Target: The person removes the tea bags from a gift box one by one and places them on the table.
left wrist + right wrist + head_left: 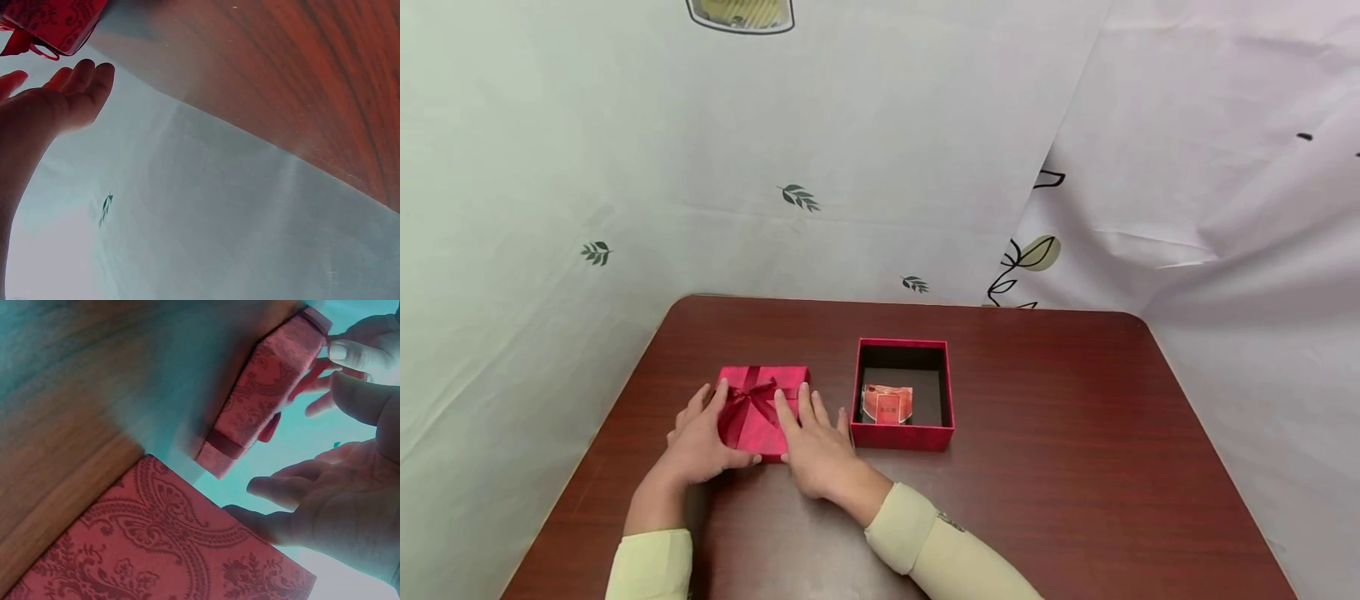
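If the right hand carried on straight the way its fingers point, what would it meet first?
Probably the ribbon bow: in the head view the right hand points forward and left, with its fingers close to the bow. Depth is unclear, so I cannot tell whether they touch it.

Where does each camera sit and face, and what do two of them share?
Head: on the head, facing forward and down at the table, ribboned red piece and open box; left hand, right hand and sleeves show.
Left wrist: on that wrist, looking past the left hand at the ribboned red piece, table and pale sheet.
Right wrist: on that wrist, facing the open box's patterned side and the ribboned red piece; both hands show.
Head and right wrist share the open box and both hands.
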A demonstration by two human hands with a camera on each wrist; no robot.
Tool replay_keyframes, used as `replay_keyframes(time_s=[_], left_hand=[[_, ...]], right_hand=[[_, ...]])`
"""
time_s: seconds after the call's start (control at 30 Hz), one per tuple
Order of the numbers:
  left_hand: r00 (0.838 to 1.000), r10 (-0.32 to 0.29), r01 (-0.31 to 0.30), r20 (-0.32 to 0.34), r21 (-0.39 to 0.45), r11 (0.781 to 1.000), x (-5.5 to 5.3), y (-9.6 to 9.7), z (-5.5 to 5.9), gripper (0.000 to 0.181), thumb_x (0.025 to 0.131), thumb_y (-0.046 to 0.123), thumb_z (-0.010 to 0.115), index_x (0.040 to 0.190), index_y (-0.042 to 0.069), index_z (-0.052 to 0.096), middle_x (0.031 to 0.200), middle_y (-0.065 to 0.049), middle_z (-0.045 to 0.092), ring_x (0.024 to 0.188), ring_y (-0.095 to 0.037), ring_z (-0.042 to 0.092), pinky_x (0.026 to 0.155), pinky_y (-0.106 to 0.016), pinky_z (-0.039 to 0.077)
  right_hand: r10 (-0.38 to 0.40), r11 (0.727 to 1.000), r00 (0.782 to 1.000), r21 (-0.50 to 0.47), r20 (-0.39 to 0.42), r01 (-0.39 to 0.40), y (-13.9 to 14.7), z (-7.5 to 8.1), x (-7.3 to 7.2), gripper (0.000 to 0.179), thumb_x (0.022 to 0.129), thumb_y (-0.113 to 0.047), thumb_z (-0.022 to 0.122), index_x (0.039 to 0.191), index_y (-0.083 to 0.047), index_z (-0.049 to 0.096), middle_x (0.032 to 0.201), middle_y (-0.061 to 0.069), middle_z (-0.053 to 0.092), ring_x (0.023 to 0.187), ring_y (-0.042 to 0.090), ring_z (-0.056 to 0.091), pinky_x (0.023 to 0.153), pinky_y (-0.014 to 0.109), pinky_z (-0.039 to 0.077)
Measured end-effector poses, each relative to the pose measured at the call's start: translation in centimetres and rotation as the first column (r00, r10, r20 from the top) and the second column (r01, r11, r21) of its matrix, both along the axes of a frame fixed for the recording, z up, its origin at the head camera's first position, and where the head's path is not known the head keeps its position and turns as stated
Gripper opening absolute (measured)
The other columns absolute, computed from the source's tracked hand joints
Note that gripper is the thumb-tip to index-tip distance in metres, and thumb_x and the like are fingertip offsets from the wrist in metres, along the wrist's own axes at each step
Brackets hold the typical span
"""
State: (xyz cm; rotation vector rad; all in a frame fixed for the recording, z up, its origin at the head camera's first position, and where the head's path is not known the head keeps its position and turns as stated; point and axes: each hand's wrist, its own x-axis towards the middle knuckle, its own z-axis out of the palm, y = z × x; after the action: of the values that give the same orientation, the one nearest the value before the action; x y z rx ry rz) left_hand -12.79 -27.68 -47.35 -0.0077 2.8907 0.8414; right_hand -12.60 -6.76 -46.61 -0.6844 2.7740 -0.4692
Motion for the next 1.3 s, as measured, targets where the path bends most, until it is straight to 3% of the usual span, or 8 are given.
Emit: replay_keyframes(time_s=[0.77,1.3], left_hand=[[0.997,-0.042,0.043,-0.071,0.007,0.999,-0.5,1.5,1.7,0.134,0.055,0.036,0.096,0.159,0.003,0.018,0.156,-0.03,0.015,0.133,-0.056,0.022,0.091,-0.079,0.026],[0.99,-0.068,0.066,-0.123,-0.016,0.998,-0.6,2.9,2.9,0.136,0.053,0.034,0.096,0.16,0.005,0.016,0.156,-0.029,0.017,0.136,-0.054,0.019,0.093,-0.078,0.024]], right_hand=[[0.021,0.995,0.997,-0.091,-0.071,-0.028,1.2,2.8,0.5,0.095,0.093,-0.033,0.07,0.162,-0.026,0.005,0.167,0.009,0.006,0.15,0.029,0.012,0.112,0.062,0.022],[-0.037,0.997,0.99,-0.076,-0.14,0.026,2.2,4.0,0.6,0.088,0.097,-0.039,0.063,0.163,-0.022,0.007,0.167,0.008,0.006,0.151,0.029,0.007,0.114,0.06,0.017]])
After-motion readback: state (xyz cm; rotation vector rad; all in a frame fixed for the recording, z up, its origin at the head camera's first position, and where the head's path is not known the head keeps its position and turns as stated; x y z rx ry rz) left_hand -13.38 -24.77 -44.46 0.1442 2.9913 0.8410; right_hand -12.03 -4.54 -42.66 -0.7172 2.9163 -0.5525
